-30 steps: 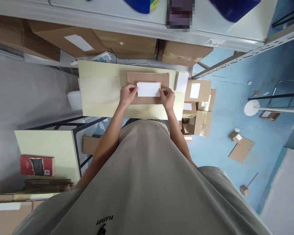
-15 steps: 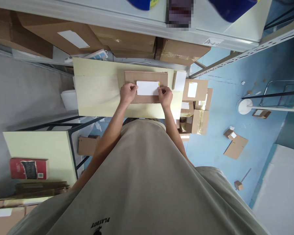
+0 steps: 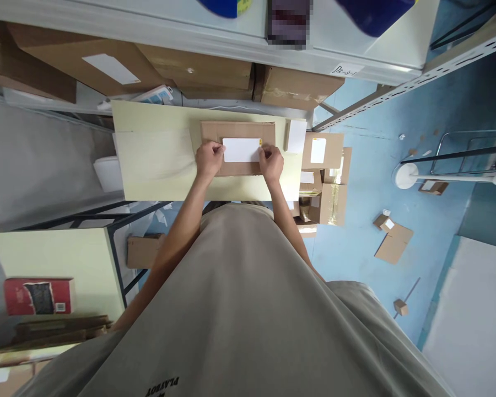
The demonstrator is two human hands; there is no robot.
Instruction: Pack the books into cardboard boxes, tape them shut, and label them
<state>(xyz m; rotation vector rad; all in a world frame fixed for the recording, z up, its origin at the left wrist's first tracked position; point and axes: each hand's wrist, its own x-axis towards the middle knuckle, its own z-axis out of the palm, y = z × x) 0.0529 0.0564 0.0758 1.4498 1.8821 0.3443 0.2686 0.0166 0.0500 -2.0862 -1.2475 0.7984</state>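
Note:
A flat brown cardboard parcel [image 3: 237,130] lies on a pale yellow table [image 3: 157,154]. A white label [image 3: 242,149] rests on top of the parcel. My left hand [image 3: 208,159] pinches the label's left edge with curled fingers. My right hand [image 3: 270,164] pinches its right edge, where a small yellow tab shows. Both hands rest on the parcel.
A white sheet [image 3: 296,136] lies on the table right of the parcel. Labelled cardboard boxes [image 3: 328,176] are stacked on the blue floor beside the table. Shelving with large boxes [image 3: 198,69] stands behind. A second table [image 3: 58,259] holding a red book [image 3: 37,296] is at left.
The hands stay on the label's two ends; the label looks pressed flatter on the parcel. The view has shifted slightly, sliding everything left.

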